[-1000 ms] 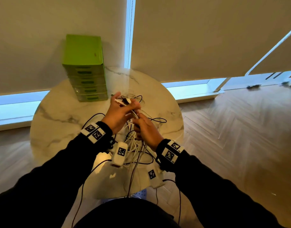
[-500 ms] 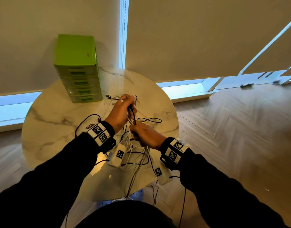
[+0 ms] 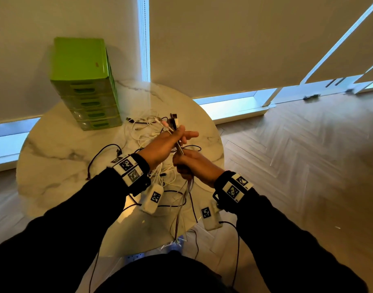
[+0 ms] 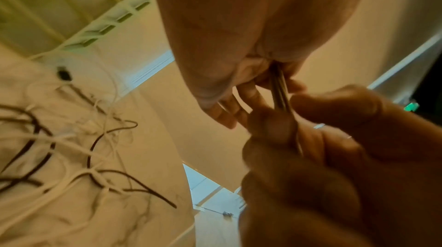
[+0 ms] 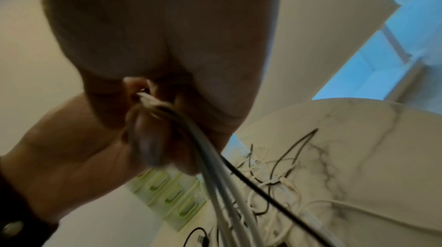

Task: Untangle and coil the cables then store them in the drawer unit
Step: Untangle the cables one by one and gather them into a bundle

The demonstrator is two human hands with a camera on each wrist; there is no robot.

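Note:
A tangle of white and black cables [image 3: 148,132] lies on the round marble table [image 3: 54,157]. My left hand [image 3: 166,142] holds a bundle of cables [image 3: 179,148] above the table, with plug ends [image 3: 174,121] sticking out past the thumb and the forefinger stretched out. Just below it my right hand [image 3: 191,163] grips the same bundle [image 5: 205,156], whose strands hang down toward the table's near edge. In the left wrist view the bundle [image 4: 282,96] runs taut between both hands. The green drawer unit [image 3: 84,83] stands at the back left, all drawers closed.
A loose black cable [image 3: 101,157] curves on the table left of my left wrist. Two small white tagged boxes [image 3: 151,197] [image 3: 209,214] hang from the wrists by wires. Blinds and a low window ledge lie behind the table; wood floor spreads to the right.
Both hands have risen a little with the bundle and drawn it straighter. The left forefinger now points outward. The view has shifted closer to the table.

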